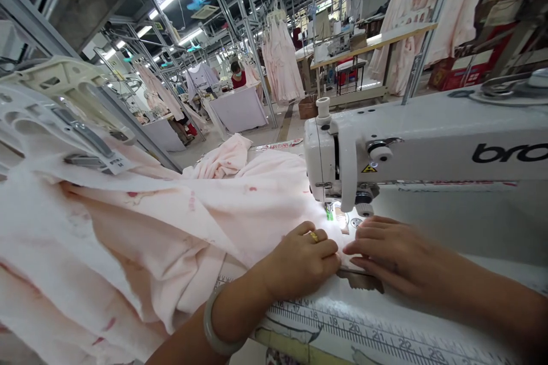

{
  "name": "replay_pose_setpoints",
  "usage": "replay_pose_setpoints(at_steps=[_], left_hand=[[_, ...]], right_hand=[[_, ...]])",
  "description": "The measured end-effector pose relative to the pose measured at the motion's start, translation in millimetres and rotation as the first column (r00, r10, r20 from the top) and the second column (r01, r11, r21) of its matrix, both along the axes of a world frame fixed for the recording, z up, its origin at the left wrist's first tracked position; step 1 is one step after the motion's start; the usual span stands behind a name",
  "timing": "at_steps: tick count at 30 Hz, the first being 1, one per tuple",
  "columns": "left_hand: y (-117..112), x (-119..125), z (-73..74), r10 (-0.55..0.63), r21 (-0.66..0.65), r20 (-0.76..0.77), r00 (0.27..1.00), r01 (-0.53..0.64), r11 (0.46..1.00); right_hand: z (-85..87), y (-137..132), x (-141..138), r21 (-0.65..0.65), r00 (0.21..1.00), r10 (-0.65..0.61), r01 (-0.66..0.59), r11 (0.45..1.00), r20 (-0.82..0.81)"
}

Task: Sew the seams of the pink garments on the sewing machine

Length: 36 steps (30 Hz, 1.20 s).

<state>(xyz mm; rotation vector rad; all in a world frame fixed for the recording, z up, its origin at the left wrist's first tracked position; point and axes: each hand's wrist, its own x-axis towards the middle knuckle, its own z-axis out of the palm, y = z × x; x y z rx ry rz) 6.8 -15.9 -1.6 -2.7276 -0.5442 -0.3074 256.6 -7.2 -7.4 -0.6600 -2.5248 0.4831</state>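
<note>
Left hand [299, 262]: fingers curled and pressed together on the cloth, a gold ring [314, 236] on one finger, a pale bangle [218, 322] on the wrist; whether they pinch a fold is hard to tell.
Right hand [389, 254]: fingers flat and slightly spread on the cloth's edge, just beside the left hand.
Cloth: pale pink printed cloth [141, 222] runs under both hands to the presser foot [329, 211] of the sewing machine [411, 148], heaping up to the left.
Below the hands: a dark toothed strip [359, 280], and a ruler strip [355, 328] along the table edge.
Far off: a co-worker [237, 75] at a table, pink garments [280, 57] hanging nearby.
</note>
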Motion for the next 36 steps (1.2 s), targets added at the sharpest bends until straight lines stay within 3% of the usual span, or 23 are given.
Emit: replay_pose_setpoints(at_steps=[5,9,12,18,29,36], left_hand=[[-3.3,-1.9,2.6,-0.003,0.009,-0.01,1.0,0.003,1.0],[-4.2,-2.5,2.8,0.057,-0.033,-0.03,0.998,-0.058,0.998],[-1.8,-2.4,-1.3,0.131,-0.076,-0.029,0.991,-0.133,0.988],[8.1,-1.0,-6.7,0.226,-0.127,-0.025,0.974,-0.227,0.966],[17.6,0.0,-1.1,0.284,-0.302,-0.003,0.959,-0.272,0.914],[19.4,-2.5,-3.0,0.274,-0.343,0.039,0.961,-0.244,0.907]], right_hand=[[-6.0,0.5,0.2,0.016,0.997,0.033,-0.034,0.999,0.066],[-7.5,1.2,-2.1,0.044,0.993,0.02,-0.026,0.999,0.117],[-8.9,4.4,-2.4,0.135,0.992,-0.059,0.044,0.99,0.111],[-18.4,10.2,-0.3,0.346,0.98,-0.198,0.182,0.921,0.013],[-29.2,14.9,3.2,0.297,0.973,-0.228,0.205,0.932,0.042],[-35.1,16.7,5.6,0.405,0.973,-0.231,0.21,0.89,0.004]])
